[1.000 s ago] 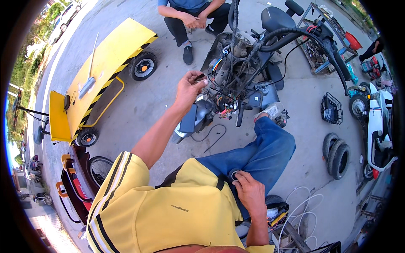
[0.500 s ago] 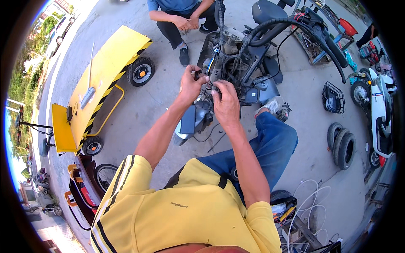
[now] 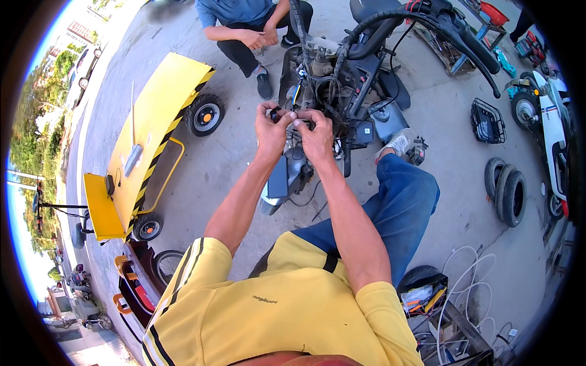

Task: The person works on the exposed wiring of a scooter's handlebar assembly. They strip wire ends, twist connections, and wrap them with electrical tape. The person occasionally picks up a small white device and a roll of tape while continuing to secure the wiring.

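Note:
In front of me stands a partly dismantled electric scooter (image 3: 320, 68) with bare wiring, a frame and cables showing. Over its front, my left hand (image 3: 270, 133) is closed in a pinch, with a small black part (image 3: 275, 114) showing between thumb and fingers. My right hand (image 3: 317, 138) pinches right beside it; the thumbs nearly touch. What the right fingertips hold is too small to make out. A blue and yellow wire strip (image 3: 296, 93) runs just beyond the fingertips. Below my left wrist is a flat dark blue rectangular piece (image 3: 278, 180) on the scooter.
Another person (image 3: 247, 30) squats beyond the scooter, hands clasped. A yellow flat cart (image 3: 160, 110) stands at left. At right lie a black wire basket (image 3: 488, 121) and several tyres (image 3: 513, 198). A black bag of tools (image 3: 424, 291) and white tubing (image 3: 470, 287) sit at lower right.
My right hand has moved left and slightly up, bringing its fingertips against those of my left. The view has shifted, so the scooter sits higher in the picture.

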